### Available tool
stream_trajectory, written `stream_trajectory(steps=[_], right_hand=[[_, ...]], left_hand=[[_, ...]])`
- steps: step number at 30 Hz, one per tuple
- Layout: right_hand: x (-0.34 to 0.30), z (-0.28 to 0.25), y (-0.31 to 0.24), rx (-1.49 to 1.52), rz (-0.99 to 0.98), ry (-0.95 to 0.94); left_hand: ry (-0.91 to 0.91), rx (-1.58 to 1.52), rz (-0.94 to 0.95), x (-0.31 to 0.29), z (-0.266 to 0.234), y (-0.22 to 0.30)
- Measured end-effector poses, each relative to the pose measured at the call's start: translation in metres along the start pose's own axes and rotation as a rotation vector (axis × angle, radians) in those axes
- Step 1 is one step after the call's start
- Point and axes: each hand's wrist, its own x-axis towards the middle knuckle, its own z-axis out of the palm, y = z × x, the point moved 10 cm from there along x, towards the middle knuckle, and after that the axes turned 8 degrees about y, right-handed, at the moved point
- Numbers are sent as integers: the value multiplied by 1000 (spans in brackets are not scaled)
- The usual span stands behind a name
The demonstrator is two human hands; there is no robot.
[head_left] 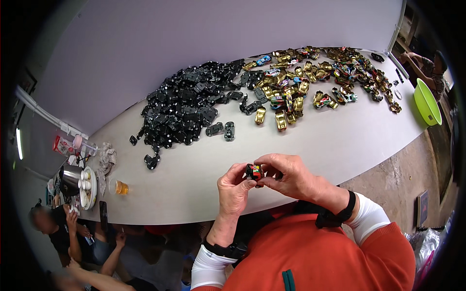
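1. The left hand (232,190) is pinching one side of a small red-and-black toy car (254,171), which I'm viewing over the near part of the bench (320,145).
2. The right hand (290,173) is gripping the car's other side, its fingers closing narrowly around it.
3. I'm judging the step in hand as close two-handed handling of one car; the next move is probably calling for steady fingertip pressure.
4. Beyond, black car pieces (182,106) are forming a blocky, plastic-looking heap on the smooth, pale surface.
5. Farther right, gold cars (280,120) are gleaming, rounded and metallic-looking.
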Motion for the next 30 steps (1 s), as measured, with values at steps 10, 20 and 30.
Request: stream_trajectory(steps=[10,20,30], right_hand=[[-4,11,-4,-55,11,-128],[-1,12,3,93,282,-190],[-13,18,66,-152,465,-189]], left_hand=[[-85,76,60,-6,7,7],[-133,-47,-107,-9,18,4],[145,-171,-288,-2,-22,-25]])
